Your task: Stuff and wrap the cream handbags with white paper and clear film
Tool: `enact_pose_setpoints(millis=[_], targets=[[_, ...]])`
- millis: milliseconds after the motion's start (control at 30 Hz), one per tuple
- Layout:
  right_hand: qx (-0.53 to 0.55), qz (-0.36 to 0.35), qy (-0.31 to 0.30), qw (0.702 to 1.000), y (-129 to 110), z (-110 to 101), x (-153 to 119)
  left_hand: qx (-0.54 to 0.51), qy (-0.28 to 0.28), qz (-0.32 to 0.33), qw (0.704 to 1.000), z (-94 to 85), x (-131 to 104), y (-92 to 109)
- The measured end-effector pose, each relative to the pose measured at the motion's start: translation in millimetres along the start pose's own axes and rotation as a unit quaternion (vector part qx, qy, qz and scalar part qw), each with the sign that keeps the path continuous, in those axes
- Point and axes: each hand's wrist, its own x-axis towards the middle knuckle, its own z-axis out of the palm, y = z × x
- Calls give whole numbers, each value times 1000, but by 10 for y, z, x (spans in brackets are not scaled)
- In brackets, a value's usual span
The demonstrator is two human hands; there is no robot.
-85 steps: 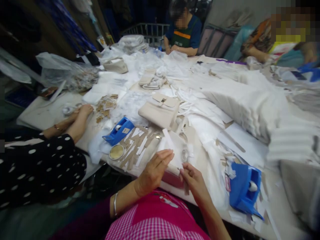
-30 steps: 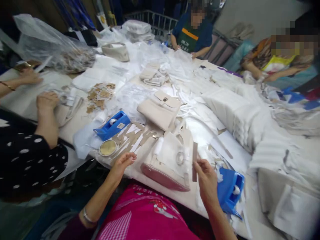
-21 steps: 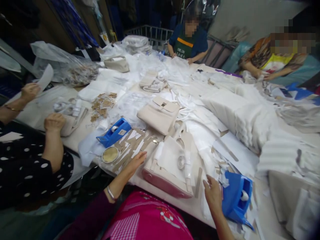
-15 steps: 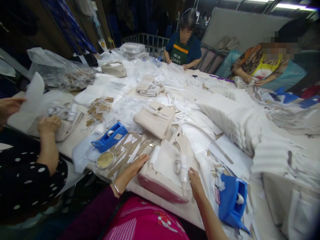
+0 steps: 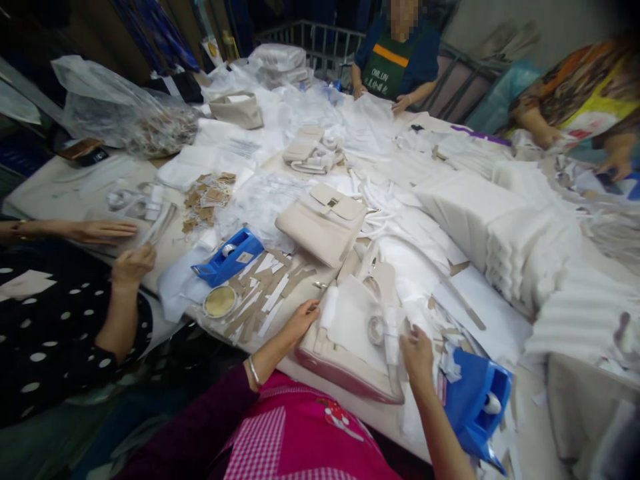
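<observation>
A cream handbag [image 5: 345, 340] with a pinkish base lies on its back close to my body, its base towards me. White wrapping sits on its strap and hardware. My left hand [image 5: 300, 321] is closed at the bag's left edge, fingertips pressed together against its side. At the right edge, my right hand [image 5: 417, 353] has its fingers curled in beside the wrapped strap [image 5: 391, 333]. Some of its fingertips are hidden. Just beyond lies a second cream bag [image 5: 323, 227] with a flap and metal clasp.
Blue tape dispensers [image 5: 230, 257] [image 5: 477, 400] stand left and right. Paper strips [image 5: 270, 290], a round tin [image 5: 220, 302] and tags [image 5: 207, 200] lie at left. White foam sheets [image 5: 530, 247] are stacked at right. A co-worker's hands [image 5: 133, 260] work at left; two people stand across the table.
My view has shifted slightly. The handbag has slid a little rightwards between my hands. My right hand's fingers have curled more. The left co-worker has put down a white sheet and both hands are lower.
</observation>
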Motion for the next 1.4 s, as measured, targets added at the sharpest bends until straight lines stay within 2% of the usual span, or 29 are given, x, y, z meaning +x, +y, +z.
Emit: enact_pose_setpoints(millis=[33,67,100,133,200,233,300,367,467,567,667,833,933,1067,1133,1200,1267,1333,1400], targets=[[-8,-68,35,997,-110,-42,-57,38,39,14,998,13,29,41],[-6,-134,39,990,-236,-64,-128,80,71,32,994,24,65,86],[5,-193,9,981,-369,-61,-211,121,94,49,987,37,105,132],[20,-236,-55,970,-498,-28,-304,157,106,61,980,53,145,174],[44,-280,-191,940,-716,116,-494,210,101,58,971,96,212,241],[46,-289,-238,926,-793,216,-581,225,91,49,969,120,230,264],[30,-301,-276,912,-882,431,-720,220,69,39,972,164,218,295],[-5,-306,-266,914,-907,611,-803,161,64,55,983,188,135,318],[-64,-319,-229,918,-906,759,-848,42,60,78,994,189,-90,354],[-113,-352,-215,904,-910,817,-845,-2,63,94,994,176,-329,361],[-118,-356,-215,902,-898,860,-820,41,104,140,984,173,-475,303],[-5,-312,-235,920,-823,872,-781,121,123,210,962,191,-492,162],[46,-285,-288,913,-804,837,-753,136,114,238,955,195,-458,135],[106,-233,-382,888,-833,782,-660,161,64,299,938,166,-442,187],[130,-211,-420,873,-846,748,-602,174,11,341,924,143,-451,250],[148,-211,-441,860,-846,716,-562,201,-57,354,912,123,-462,331],[150,-230,-432,859,-834,703,-551,233,-132,334,904,110,-451,415],[134,-244,-415,866,-817,721,-561,225,-189,297,908,104,-384,485],[120,-248,-416,866,-800,765,-571,169,-197,249,933,106,-242,527]])
